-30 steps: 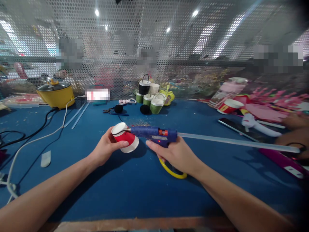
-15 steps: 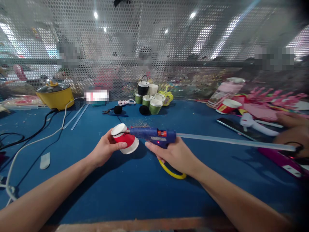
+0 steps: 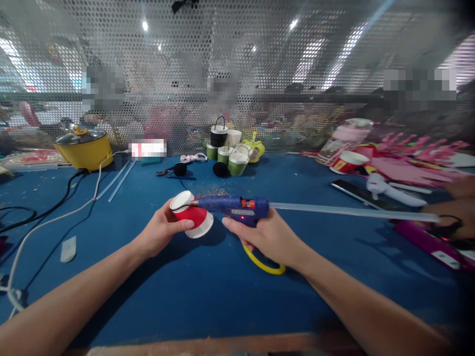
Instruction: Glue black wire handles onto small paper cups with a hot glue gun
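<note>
Tilted in my left hand (image 3: 163,229) is a red and white paper cup (image 3: 198,228), its narrow white end up and its wide rim toward the table. My left fingers are closed around its side. My right hand (image 3: 272,237) grips a blue hot glue gun (image 3: 218,203) with a small red light glowing on its body. The gun's nozzle meets the cup's upper edge, where a thin black cord lies. Out of the gun's back runs a long clear glue stick (image 3: 349,211). A yellow ring-shaped handle (image 3: 263,263) shows below my right hand.
Several small green, black and white cups (image 3: 237,163) stand at the back centre. A yellow pot (image 3: 84,151) and cables are at left. At right lie a phone (image 3: 352,190), another red cup (image 3: 347,162), a purple tool (image 3: 425,242) and a co-worker's blurred hand (image 3: 451,217).
The whole view has shifted very slightly. Both my hands, the cup and the glue gun keep nearly the same positions. The co-worker's hand at right has moved a little.
</note>
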Available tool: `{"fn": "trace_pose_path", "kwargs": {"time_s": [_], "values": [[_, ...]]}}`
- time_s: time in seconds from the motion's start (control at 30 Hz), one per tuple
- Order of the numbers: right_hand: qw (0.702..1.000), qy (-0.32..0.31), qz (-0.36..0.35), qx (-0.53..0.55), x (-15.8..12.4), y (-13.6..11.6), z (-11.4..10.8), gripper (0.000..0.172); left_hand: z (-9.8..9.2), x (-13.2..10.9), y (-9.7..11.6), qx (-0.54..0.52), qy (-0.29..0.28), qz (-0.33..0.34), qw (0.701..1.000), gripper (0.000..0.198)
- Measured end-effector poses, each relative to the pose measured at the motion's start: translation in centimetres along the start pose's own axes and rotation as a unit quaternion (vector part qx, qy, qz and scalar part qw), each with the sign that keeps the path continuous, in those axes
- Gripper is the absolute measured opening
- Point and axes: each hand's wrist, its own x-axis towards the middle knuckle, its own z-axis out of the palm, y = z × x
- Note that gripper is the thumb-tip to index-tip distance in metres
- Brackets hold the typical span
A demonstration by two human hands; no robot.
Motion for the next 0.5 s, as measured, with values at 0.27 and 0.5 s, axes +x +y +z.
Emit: {"fn": "trace_pose_path", "kwargs": {"time_s": [0.27, 0.5], "values": [[1.0, 0.026, 0.009, 0.002, 0.41, 0.53, -0.37, 0.029, 0.18, -0.2, 0.31, 0.002, -0.022, -0.015, 1.0, 0.049], [1.0, 0.013, 0.006, 0.012, 0.01, 0.02, -0.23, 0.027, -0.03, -0.13, 0.18, -0.009, -0.027, -0.013, 1.0, 0.046]]}}
